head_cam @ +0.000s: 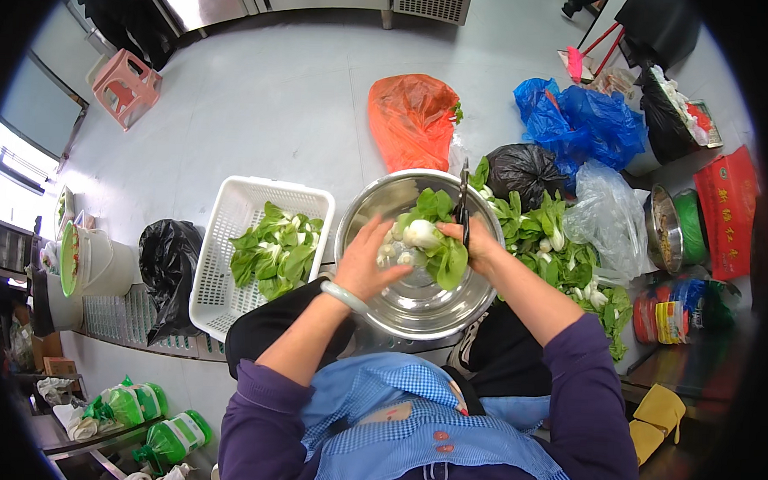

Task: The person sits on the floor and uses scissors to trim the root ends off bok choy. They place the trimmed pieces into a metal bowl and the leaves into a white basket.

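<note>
A stainless steel bowl (pixel 419 317) is in front of me, with several cut white stem ends (pixel 387 249) in it. Over it my right hand (pixel 476 240) grips a green-leafed bok choy (pixel 424 234) along with a dark-handled cutting tool, seemingly scissors (pixel 464 205), pointing away from me. My left hand (pixel 367 258), a pale bangle on its wrist, is spread beside the bok choy and appears to hold nothing. To the left, a white plastic basket (pixel 216 234) holds loose green leaves (pixel 276 252). More bok choy (pixel 552 246) lies heaped right of the bowl.
An orange plastic bag (pixel 413 120) lies beyond the bowl; black (pixel 526 175), blue (pixel 584 126) and clear bags (pixel 607 216) are at right. A black bag (pixel 167 264) and a white bucket (pixel 107 262) stand left. A pink stool (pixel 126 88) is near a person (pixel 122 18) at upper left.
</note>
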The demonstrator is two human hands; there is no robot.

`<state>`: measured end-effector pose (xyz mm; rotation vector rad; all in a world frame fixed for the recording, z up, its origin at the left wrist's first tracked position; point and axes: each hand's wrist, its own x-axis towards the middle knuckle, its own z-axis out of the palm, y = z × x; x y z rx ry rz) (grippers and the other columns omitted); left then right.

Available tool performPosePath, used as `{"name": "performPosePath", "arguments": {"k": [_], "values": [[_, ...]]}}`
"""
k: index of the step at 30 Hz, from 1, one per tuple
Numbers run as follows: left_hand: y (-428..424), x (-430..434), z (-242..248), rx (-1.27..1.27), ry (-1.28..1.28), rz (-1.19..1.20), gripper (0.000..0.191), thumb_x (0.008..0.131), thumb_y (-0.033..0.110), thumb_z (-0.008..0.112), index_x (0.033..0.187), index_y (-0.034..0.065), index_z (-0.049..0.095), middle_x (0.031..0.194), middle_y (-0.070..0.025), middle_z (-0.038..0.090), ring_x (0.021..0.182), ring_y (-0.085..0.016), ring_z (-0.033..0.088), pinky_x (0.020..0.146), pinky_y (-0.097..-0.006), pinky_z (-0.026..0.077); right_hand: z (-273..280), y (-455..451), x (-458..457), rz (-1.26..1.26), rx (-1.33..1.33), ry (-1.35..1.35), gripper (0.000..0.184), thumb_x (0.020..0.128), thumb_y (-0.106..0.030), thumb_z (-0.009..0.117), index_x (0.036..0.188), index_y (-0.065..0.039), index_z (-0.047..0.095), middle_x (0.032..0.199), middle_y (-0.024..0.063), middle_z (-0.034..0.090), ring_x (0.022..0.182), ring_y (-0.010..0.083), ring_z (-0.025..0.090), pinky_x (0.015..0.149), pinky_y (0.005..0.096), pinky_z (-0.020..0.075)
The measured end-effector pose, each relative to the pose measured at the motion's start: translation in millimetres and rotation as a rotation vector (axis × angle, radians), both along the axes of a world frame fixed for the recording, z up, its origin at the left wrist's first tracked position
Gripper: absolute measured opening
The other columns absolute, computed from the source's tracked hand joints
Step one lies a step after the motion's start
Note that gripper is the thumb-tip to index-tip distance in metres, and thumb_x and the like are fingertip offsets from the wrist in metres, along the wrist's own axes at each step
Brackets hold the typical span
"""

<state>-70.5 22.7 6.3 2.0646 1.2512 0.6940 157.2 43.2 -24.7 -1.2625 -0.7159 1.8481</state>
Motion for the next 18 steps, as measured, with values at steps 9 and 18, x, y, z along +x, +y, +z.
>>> {"name": "performPosePath", "arguments": {"k": [9,18], "values": [[-15,45,7,-0.534,-0.806,0.022,0.069,0.068,0.013,0.073,0.127,0.0025,0.038,0.116,-0.0102,0.05,0.105,-0.019,0.049,0.09,-0.0303,0.039,55,-62,-34,-0.055,-0.134,0.239,0.043,0.08,-0.03,0.062,0.111,-0.003,0.052,0.093,0.0069,0.06,0.084,0.0136,0.058,0.071,0.026,0.0475],[-5,34,1,-0.501,-0.713,0.183,0.035,0.073,0.002,0.063,0.107,0.0018,0.052,0.094,-0.0043,0.058,0.085,-0.013,0.056,0.073,-0.0258,0.047,65,-56,17,0.46,0.475,-0.979,0.067,0.063,-0.047,0.071,0.104,0.001,0.049,0.088,0.014,0.049,0.081,0.0253,0.05,0.069,0.0335,0.0413]]}}
